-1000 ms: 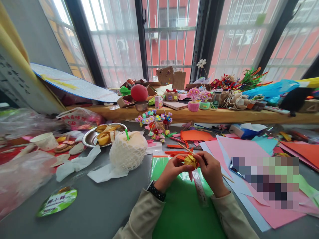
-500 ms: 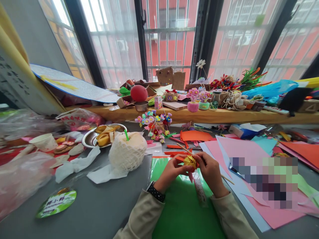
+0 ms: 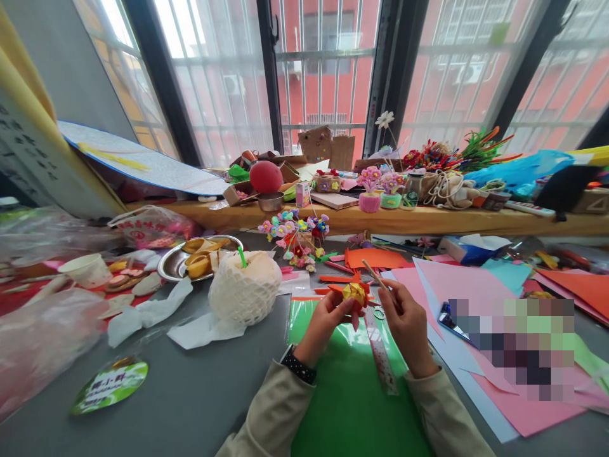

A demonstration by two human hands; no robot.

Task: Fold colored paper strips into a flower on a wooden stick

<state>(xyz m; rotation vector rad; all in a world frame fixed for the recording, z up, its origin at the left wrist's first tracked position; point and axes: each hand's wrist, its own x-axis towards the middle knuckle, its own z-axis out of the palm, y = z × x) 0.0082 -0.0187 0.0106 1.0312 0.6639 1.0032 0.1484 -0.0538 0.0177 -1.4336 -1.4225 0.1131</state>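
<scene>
Between the fingers of my left hand (image 3: 327,320) is a folded paper flower (image 3: 354,294) with a gold middle and orange, pointed petals. My right hand (image 3: 403,320) grips a thin wooden stick (image 3: 373,271), whose upper end points up and to the left, a little apart from the flower. Both hands are above a green sheet (image 3: 352,387). A clear ruler with a speckled pattern (image 3: 380,358) lies on that sheet, between my forearms.
Left of my hands stands a coconut in white netting (image 3: 245,289) with a green straw. Behind it is a metal bowl of peels (image 3: 166,260). Pink paper sheets (image 3: 516,403) and a phone (image 3: 451,320) lie to the right. Orange paper (image 3: 375,258) and a bunch of small flowers (image 3: 299,238) are beyond.
My right hand has come away from the flower with the stick, which has turned steeper. My left hand has shifted slightly left with the flower, and more orange petals show.
</scene>
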